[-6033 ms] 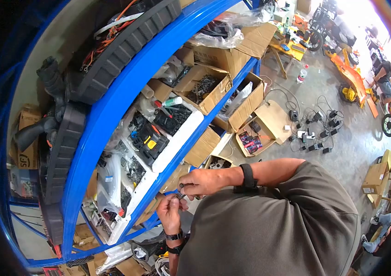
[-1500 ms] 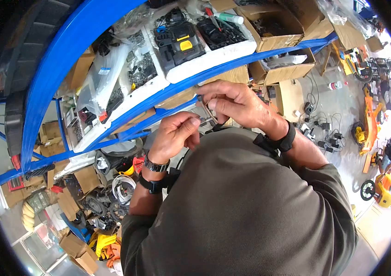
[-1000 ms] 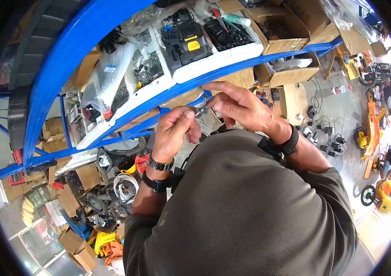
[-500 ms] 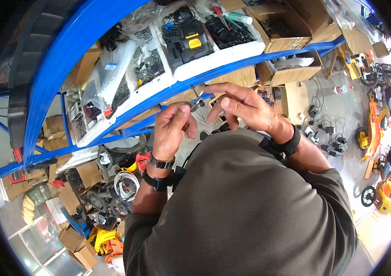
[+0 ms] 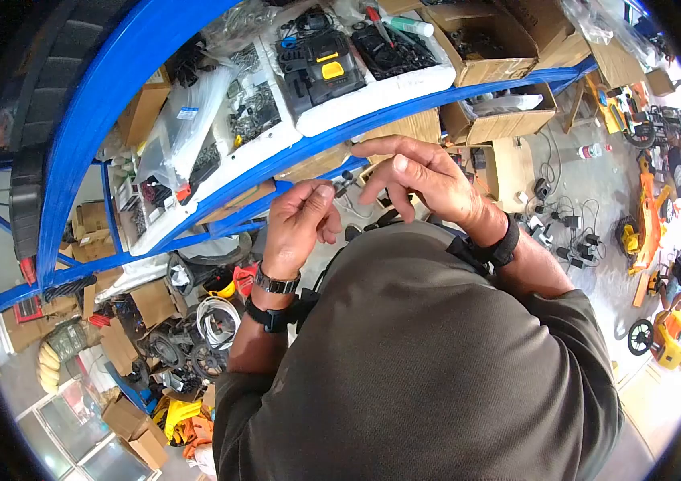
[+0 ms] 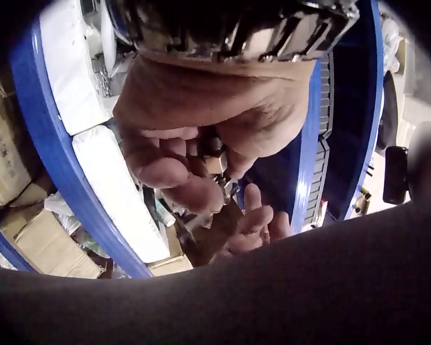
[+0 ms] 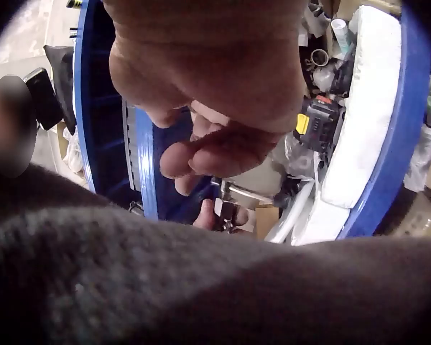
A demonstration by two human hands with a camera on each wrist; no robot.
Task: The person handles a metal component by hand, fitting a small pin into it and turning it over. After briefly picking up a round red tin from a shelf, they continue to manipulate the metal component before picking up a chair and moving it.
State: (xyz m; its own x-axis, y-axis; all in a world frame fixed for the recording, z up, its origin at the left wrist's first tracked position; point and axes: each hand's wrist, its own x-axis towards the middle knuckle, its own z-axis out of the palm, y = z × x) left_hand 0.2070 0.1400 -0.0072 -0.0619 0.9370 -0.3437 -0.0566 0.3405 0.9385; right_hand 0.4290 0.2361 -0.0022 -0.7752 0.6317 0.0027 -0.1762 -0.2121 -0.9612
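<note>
A small metal part [image 5: 344,179] with a dark end is pinched between the thumb and fingers of the left hand [image 5: 296,228]. To its right, the right hand [image 5: 437,180] is spread loosely, index finger extended and the other fingers bent, with nothing visible in its grasp. In the left wrist view the metal part [image 6: 228,188] shows beyond the left hand [image 6: 208,108], near the right hand's fingers [image 6: 251,226]. The right wrist view has the part [image 7: 226,212] at the left fingertips [image 7: 206,215], below the right hand [image 7: 208,86]. Contact with the right hand cannot be told.
Beyond the hands runs a blue shelf beam [image 5: 316,146]. White foam trays [image 5: 372,96] above it hold hardware and a black and yellow device [image 5: 326,70]. Cardboard boxes [image 5: 509,127] stand to the right; cables and chargers [image 5: 581,232] lie on the floor.
Since one second ago, the right thumb and fingers have drawn off the metal part and spread. The left hand has kept its pinch. Earlier, the view also shifted along the shelf.
</note>
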